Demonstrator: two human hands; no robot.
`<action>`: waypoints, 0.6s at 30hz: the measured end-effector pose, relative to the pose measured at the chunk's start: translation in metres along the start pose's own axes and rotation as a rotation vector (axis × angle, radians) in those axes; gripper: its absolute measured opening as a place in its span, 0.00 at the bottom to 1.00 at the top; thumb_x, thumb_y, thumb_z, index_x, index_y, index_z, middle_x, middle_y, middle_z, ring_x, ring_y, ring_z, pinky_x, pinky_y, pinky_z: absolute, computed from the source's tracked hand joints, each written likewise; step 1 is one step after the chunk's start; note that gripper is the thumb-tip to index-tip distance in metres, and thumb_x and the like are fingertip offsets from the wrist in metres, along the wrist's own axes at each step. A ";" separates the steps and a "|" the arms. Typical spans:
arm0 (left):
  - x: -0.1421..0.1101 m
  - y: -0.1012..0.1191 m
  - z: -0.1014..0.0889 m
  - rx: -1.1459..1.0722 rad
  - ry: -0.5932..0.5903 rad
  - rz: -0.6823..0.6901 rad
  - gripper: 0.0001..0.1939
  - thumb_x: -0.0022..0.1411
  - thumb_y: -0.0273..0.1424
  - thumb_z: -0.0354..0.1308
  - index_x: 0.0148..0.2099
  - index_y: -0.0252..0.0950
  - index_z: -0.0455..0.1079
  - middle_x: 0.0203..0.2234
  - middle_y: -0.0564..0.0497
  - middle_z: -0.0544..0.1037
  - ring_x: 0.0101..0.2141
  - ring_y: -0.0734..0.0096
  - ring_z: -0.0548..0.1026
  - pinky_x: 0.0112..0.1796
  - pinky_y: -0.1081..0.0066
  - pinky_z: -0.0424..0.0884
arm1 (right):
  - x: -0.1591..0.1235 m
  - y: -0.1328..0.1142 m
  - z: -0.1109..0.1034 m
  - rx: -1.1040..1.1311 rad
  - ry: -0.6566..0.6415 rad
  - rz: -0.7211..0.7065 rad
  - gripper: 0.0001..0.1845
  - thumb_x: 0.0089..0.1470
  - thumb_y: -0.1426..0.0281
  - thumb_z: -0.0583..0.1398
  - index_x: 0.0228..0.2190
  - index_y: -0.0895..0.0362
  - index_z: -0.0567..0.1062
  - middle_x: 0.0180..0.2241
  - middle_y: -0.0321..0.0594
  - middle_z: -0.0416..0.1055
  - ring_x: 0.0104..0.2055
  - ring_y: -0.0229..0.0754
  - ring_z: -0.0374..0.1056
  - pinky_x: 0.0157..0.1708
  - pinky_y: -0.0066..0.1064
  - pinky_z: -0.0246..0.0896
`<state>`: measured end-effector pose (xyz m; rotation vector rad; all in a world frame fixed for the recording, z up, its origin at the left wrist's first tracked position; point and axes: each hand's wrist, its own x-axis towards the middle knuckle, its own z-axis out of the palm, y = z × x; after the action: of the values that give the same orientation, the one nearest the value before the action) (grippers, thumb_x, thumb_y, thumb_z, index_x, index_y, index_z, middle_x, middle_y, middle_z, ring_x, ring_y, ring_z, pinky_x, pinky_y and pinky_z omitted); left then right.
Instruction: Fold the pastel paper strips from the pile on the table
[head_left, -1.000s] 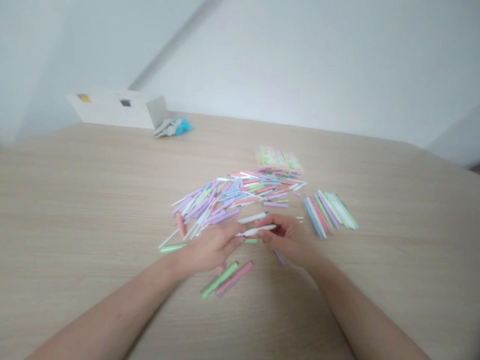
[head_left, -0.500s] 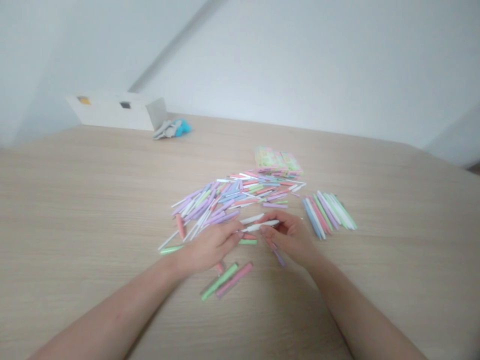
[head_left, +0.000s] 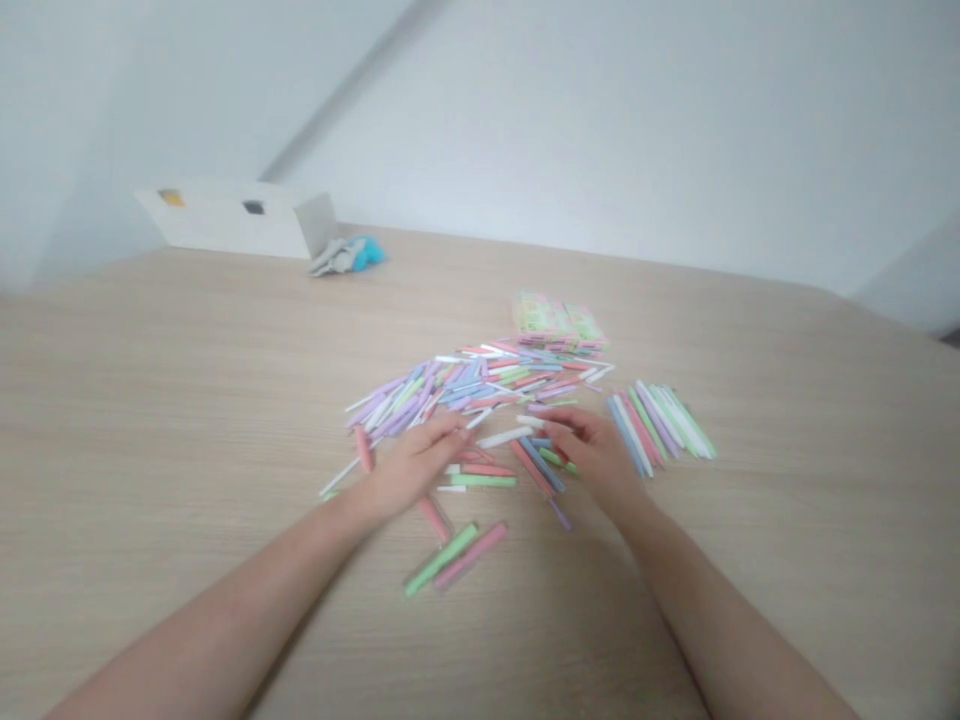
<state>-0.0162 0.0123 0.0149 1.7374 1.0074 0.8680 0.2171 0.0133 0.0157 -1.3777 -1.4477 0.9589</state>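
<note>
My left hand (head_left: 424, 458) is at the left side of the loose pile, its fingers pinched together at one end of a thin white stick (head_left: 480, 417). My right hand (head_left: 589, 450) is closed on a short white pen-like piece (head_left: 531, 422), which points left from its fingertips. Between the hands lies another white pen-like stick (head_left: 506, 437). Below it are a green stick (head_left: 484, 481) and a red stick (head_left: 487, 469). A red stick (head_left: 530, 468) and a blue stick (head_left: 546, 466) slant beside my right hand. Blur hides finer detail.
Beyond my hands spreads a pile of pastel sticks (head_left: 450, 388). To the right is a neat row of sticks (head_left: 661, 428). Small patterned packs (head_left: 559, 322) stand behind the pile. A white box (head_left: 232, 222) and a grey-and-blue bundle (head_left: 349, 256) sit at the back left.
My hands have drawn apart from the white stick they both held. The left moved slightly up and left, the right slightly up and right. More sticks between them are now uncovered.
</note>
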 end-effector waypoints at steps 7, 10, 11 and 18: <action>0.003 -0.006 0.000 -0.226 0.046 -0.066 0.12 0.62 0.38 0.50 0.31 0.35 0.63 0.16 0.59 0.57 0.19 0.78 0.54 0.22 0.76 0.51 | -0.009 0.012 0.018 -0.586 -0.094 -0.236 0.11 0.53 0.68 0.57 0.37 0.57 0.76 0.35 0.42 0.76 0.36 0.44 0.69 0.37 0.34 0.61; 0.002 -0.002 0.001 -0.245 0.018 -0.074 0.14 0.62 0.38 0.50 0.29 0.35 0.62 0.16 0.59 0.57 0.19 0.79 0.53 0.21 0.76 0.49 | -0.010 0.016 0.018 -0.639 -0.116 -0.291 0.11 0.54 0.69 0.56 0.38 0.57 0.75 0.36 0.43 0.74 0.39 0.44 0.68 0.40 0.35 0.60; 0.001 0.000 0.001 -0.245 0.012 -0.080 0.14 0.62 0.39 0.50 0.28 0.35 0.61 0.16 0.59 0.57 0.19 0.79 0.53 0.21 0.76 0.48 | -0.010 0.016 0.018 -0.639 -0.108 -0.305 0.11 0.54 0.69 0.56 0.38 0.57 0.75 0.36 0.44 0.74 0.40 0.45 0.68 0.41 0.36 0.59; -0.005 0.012 0.007 -0.210 -0.095 -0.076 0.15 0.62 0.41 0.51 0.30 0.34 0.66 0.18 0.57 0.60 0.21 0.76 0.59 0.22 0.77 0.54 | -0.014 0.001 0.018 -0.004 -0.127 -0.188 0.15 0.51 0.67 0.60 0.42 0.54 0.72 0.33 0.38 0.70 0.33 0.39 0.65 0.35 0.33 0.61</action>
<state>-0.0094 0.0026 0.0230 1.5383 0.8815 0.8054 0.2003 0.0003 0.0080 -1.1772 -1.6422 0.9357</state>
